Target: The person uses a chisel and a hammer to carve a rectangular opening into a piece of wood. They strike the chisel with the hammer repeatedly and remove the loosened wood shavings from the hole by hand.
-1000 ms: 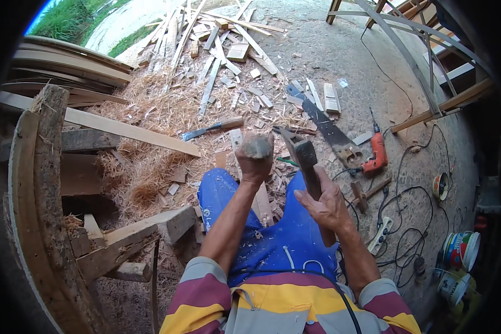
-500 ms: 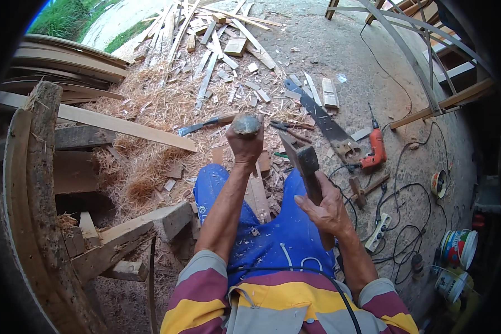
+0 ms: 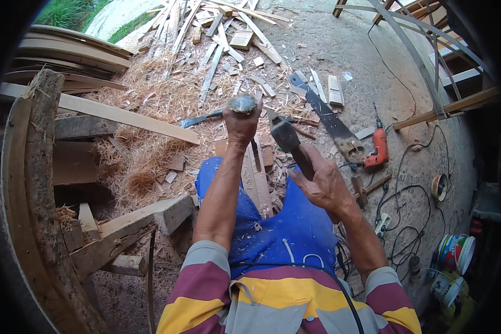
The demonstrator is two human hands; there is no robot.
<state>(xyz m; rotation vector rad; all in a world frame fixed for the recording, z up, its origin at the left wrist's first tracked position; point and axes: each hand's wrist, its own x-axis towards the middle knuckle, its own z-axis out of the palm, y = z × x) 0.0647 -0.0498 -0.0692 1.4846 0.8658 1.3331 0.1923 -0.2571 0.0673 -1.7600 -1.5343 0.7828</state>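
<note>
My left hand (image 3: 242,129) is closed around an upright tool handle (image 3: 242,104), whose rounded, worn grey end faces up. The lower part of that tool is hidden behind my fist and forearm. In my right hand (image 3: 324,181) is a hammer (image 3: 285,135), its dark metal head tapering to a wedge at one end. The hammer head hangs just right of my left fist, apart from the handle's end. Below, between my blue-trousered knees, lies a wooden board (image 3: 256,189) with a dark narrow mark or slot near its far part.
A chisel-like tool (image 3: 200,118), a hand saw (image 3: 331,122) and an orange drill (image 3: 378,147) lie ahead. Cables and a white power strip (image 3: 382,224) are at right, near paint buckets (image 3: 456,253). A rough timber frame (image 3: 39,167) stands left. Shavings and offcuts (image 3: 222,50) litter the floor.
The hammer has swung up and left, closer to my left fist, as my right hand rose. My left hand has shifted slightly and its handle end now tilts a little.
</note>
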